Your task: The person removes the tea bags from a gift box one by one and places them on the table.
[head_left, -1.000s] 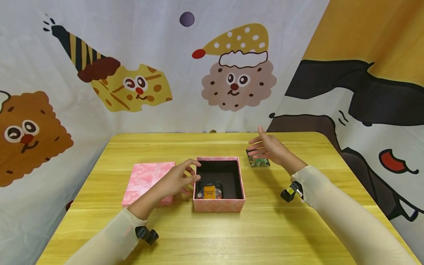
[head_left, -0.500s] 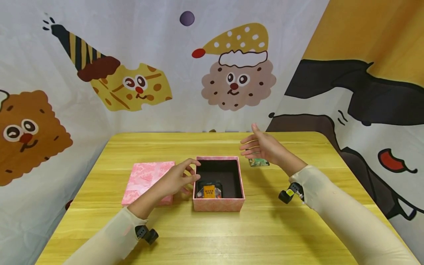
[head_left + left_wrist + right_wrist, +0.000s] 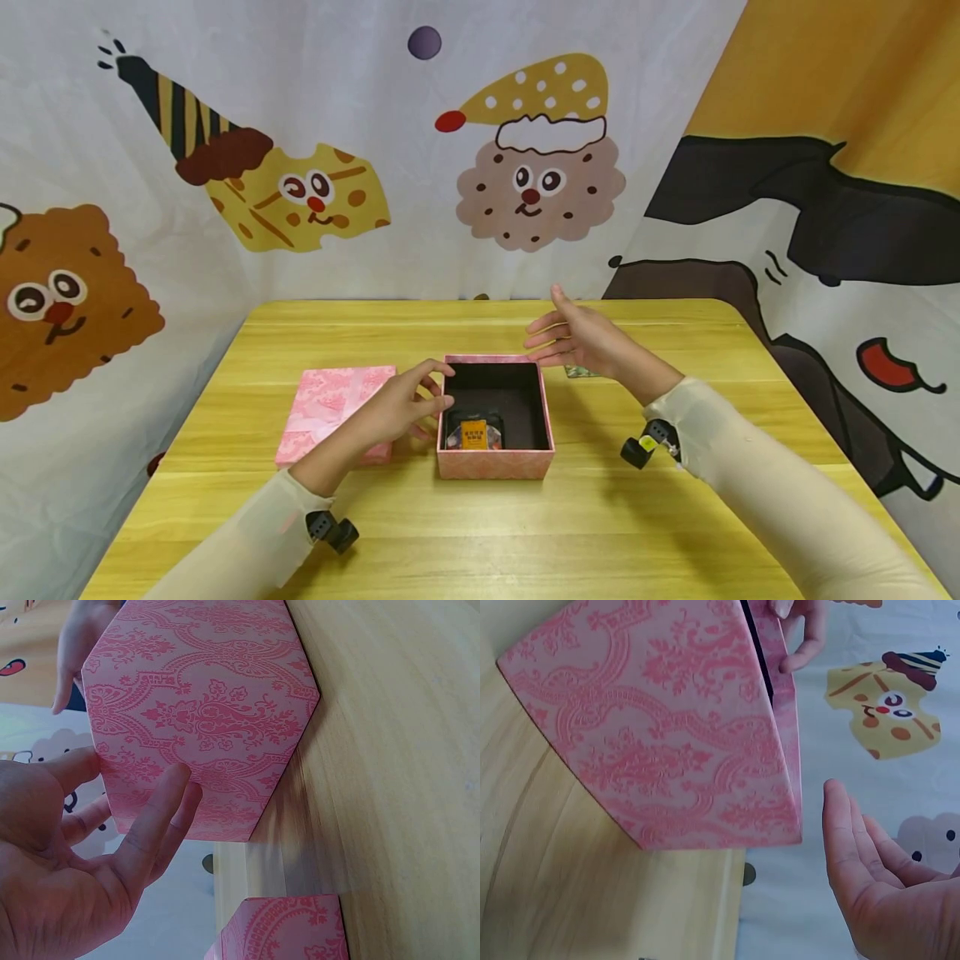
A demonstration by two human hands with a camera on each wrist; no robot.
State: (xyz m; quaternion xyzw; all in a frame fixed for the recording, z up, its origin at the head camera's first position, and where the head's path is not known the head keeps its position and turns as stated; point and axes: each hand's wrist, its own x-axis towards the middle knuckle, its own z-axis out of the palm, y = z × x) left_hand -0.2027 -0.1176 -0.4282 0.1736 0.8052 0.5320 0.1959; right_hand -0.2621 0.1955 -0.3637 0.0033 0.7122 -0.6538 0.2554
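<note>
One pink lid (image 3: 341,400), flat on the table (image 3: 480,542). One left hand (image 3: 401,404), fingers loosely bent, unclenched, touching the left wall of an upright pink box (image 3: 495,465) (orange-labelled packet (image 3: 474,433) inside, near left corner). One right hand (image 3: 588,337), fingers extended, released, near the box's far right corner. One green packet (image 3: 581,372), mostly hidden behind that hand.

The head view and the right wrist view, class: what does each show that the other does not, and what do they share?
Only the head view: the orange-labelled pack inside the pink box, and the pink lid.
Only the right wrist view: the box's patterned outer right wall.
Both: the box, left hand, right hand, table and printed cloth.
</note>
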